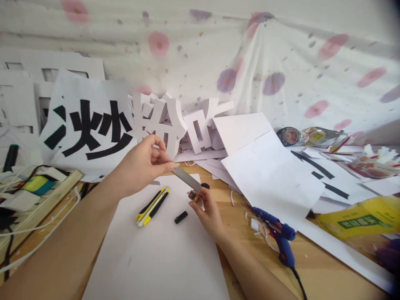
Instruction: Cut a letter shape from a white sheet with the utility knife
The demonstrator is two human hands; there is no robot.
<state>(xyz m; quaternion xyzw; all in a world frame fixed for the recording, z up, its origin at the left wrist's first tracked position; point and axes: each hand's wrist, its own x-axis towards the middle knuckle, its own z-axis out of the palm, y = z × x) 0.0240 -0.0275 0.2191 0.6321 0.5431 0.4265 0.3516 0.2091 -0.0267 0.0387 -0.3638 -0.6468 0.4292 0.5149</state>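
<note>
Forearms (pixel 78 227) frame the board (pixel 162 258), above which the left hand (pixel 145 166) pinches the strip (pixel 187 179) by its upper end and the right hand (pixel 210 214) grips the lower; contact with the long edges, possibly sharp, should be avoided.

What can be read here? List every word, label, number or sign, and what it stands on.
"炒": in black on the upright white sheet; strokes at its left edge are incomplete.
Unreadable: blurred label on the yellow packet.
Unreadable: blurred print on the round dark lid.
Unreadable: partial black strokes on the right-hand sheet.
Nothing legible on the held grey strip.
</note>
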